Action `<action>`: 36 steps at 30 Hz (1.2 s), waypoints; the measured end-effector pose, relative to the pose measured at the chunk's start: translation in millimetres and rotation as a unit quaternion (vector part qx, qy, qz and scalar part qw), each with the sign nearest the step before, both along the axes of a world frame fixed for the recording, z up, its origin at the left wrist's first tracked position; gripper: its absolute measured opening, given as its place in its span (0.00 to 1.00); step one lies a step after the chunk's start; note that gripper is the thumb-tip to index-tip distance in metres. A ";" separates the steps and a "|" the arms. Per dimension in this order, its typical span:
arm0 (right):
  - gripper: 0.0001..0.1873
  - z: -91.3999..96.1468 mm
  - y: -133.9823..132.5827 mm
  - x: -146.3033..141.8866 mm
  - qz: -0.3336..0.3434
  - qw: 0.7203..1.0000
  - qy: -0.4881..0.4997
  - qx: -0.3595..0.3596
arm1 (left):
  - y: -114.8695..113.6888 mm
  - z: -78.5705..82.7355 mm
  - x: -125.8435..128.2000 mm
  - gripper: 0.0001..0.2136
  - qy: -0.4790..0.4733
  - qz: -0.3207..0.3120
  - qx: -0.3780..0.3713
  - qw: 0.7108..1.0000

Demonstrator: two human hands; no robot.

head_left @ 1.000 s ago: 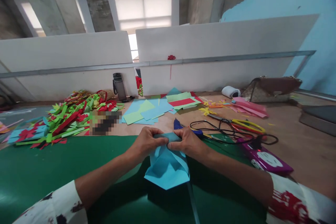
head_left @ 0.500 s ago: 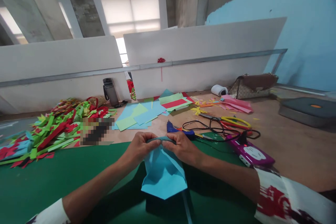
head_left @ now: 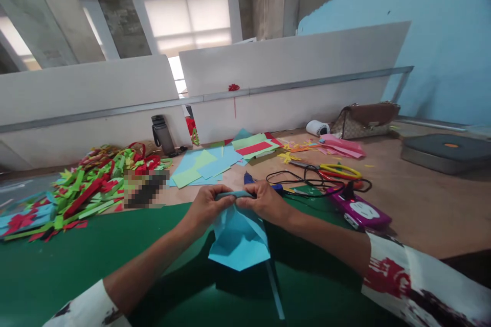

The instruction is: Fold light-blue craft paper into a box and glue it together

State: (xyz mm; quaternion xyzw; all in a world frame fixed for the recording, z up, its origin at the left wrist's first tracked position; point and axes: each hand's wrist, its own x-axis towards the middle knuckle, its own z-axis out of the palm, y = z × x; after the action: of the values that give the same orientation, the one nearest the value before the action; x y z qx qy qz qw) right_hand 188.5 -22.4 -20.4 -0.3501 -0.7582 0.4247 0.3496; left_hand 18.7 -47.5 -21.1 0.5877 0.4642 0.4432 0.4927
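Observation:
A light blue folded paper bag [head_left: 241,245] is held upright over the green mat [head_left: 169,260]. My left hand [head_left: 209,209] pinches the left part of its upper edge between thumb and fingers. On the other side, my right hand [head_left: 266,207] grips the same edge, the two thumbs almost meeting. The bag's lower end flares toward me in a pointed shape. A narrow blue paper strip [head_left: 275,291] lies on the mat just right of the bag. Behind my right hand sits a blue glue gun [head_left: 248,178], partly covered by that hand.
Cut paper strips [head_left: 95,184] are heaped at left near a dark bottle [head_left: 163,135]. Coloured sheets [head_left: 215,161] lie behind my hands. To the right are yellow-handled scissors [head_left: 341,169], a black cable, a purple power strip [head_left: 360,212], a handbag [head_left: 368,120] and a grey case [head_left: 445,153].
Both hands and the bag sit slightly higher in the view, still gripping the same edge. The bag's lower end has lifted a little, and more of the blue strip shows.

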 end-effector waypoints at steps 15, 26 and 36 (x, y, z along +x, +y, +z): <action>0.15 -4.9 6.6 5.0 -0.013 0.999 -0.035 0.003 | 6.9 -12.4 1.6 0.16 -0.072 -0.014 -0.052 0.996; 0.13 -8.6 8.2 4.1 -0.003 0.999 -0.053 -0.010 | 5.3 -11.5 6.4 0.15 -0.042 0.008 -0.044 0.998; 0.11 -10.8 5.6 5.3 0.102 0.990 -0.063 -0.081 | -1.8 -6.9 6.6 0.10 0.060 0.014 0.042 0.997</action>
State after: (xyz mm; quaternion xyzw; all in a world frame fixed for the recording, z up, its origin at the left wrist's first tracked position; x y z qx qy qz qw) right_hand 193.8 -16.9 -31.2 -0.3243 -0.7736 0.4950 0.2269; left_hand 25.3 -49.4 -27.9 0.6272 0.4820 0.4329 0.4324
